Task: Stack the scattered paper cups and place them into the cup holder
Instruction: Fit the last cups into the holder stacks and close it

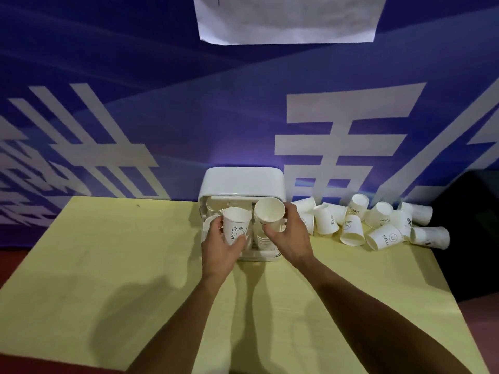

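Observation:
A white cup holder [243, 182] stands at the table's far edge, its open front facing me with stacked cups inside. My left hand [220, 247] grips an upright white paper cup with a rabbit drawing [235, 225] in front of the holder's left side. My right hand [293, 233] holds a second white cup [270, 211], tilted with its mouth toward me, at the holder's right opening above a stack of cups [266, 238]. Several white paper cups [351, 229] lie scattered to the right of the holder, some upside down, some on their sides.
The yellow table [108, 265] ends at a blue wall banner behind the holder. A white paper sheet [286, 17] hangs on the wall above. A dark object [469, 238] sits beyond the table's right edge.

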Demonstrator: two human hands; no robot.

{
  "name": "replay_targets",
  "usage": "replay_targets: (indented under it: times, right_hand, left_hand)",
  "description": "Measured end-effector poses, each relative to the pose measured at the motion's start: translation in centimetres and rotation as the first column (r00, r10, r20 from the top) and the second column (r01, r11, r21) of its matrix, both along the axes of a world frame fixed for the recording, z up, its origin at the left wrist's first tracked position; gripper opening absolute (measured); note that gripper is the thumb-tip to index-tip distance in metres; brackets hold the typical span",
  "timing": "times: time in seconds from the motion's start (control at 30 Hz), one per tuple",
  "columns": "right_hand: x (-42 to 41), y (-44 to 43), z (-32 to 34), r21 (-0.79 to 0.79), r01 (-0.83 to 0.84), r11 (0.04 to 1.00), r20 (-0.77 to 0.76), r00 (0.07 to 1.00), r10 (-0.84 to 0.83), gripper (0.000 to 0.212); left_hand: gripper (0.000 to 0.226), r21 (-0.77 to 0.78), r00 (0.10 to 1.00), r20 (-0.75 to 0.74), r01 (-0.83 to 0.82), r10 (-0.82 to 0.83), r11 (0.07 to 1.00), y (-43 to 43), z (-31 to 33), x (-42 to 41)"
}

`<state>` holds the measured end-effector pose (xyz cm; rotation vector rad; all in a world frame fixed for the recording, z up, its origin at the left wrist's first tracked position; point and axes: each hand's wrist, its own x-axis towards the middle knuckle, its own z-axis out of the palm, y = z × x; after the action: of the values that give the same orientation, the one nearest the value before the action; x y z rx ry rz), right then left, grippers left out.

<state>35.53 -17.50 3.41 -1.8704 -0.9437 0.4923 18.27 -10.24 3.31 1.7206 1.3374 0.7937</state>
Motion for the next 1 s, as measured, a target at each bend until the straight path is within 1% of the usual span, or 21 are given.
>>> replay_targets:
  times: [0.07,0.2,0.3,0.4,0.53,0.63,0.8,1.0]
  right_hand:
    - [-0.7,0.5,0.2,0.016,-0.011,1.0,0.002,1.0,0.011,0.072]
    - [-1.5,1.3,0.3,0.012,-0.024,1.0,0.044,0.999,0.023,0.073]
    - [-1.5,1.7,-0.3,-0.018,-0.001,1.0,0.071,0.997,0.002,0.072]
    - [-1.3,1.7,-1.3,-0.07,0.002,0.998,0.085,0.996,0.004,0.079]
    - [-1.1,1.6,-2.4,-0.115,-0.002,0.993,0.109,0.994,0.015,0.085]
    - [-0.9,1.8,-3.1,-0.154,0.009,0.988,0.118,0.993,0.01,0.088]
    - [-1.1,2.2,-3.9,-0.174,0.014,0.985,0.148,0.989,0.012,0.075]
    - [-1.0,2.4,-4.4,-0.193,0.007,0.981,0.189,0.982,0.03,0.067]
  left_hand:
    - [0.067,-0.011,1.0,0.002,0.0,0.0,1.0,0.7,-0.1,0.0]
    - [0.07,-0.024,1.0,-0.004,0.01,-0.01,1.0,1.9,-0.6,0.1]
    - [0.072,-0.022,1.0,-0.007,0.013,-0.013,1.0,2.7,-1.1,0.4]
    - [0.073,-0.021,0.999,-0.02,0.035,-0.036,0.999,3.1,-1.6,0.8]
    - [0.073,0.027,0.994,-0.105,0.042,-0.039,0.999,3.3,-2.1,1.1]
    - [0.079,-0.003,0.991,-0.115,0.069,-0.069,0.998,3.6,-2.5,1.3]
    - [0.08,-0.032,0.99,-0.121,0.068,-0.072,0.997,3.9,-2.5,1.4]
    - [0.084,-0.04,0.981,-0.18,0.068,-0.074,0.997,4.1,-2.5,1.5]
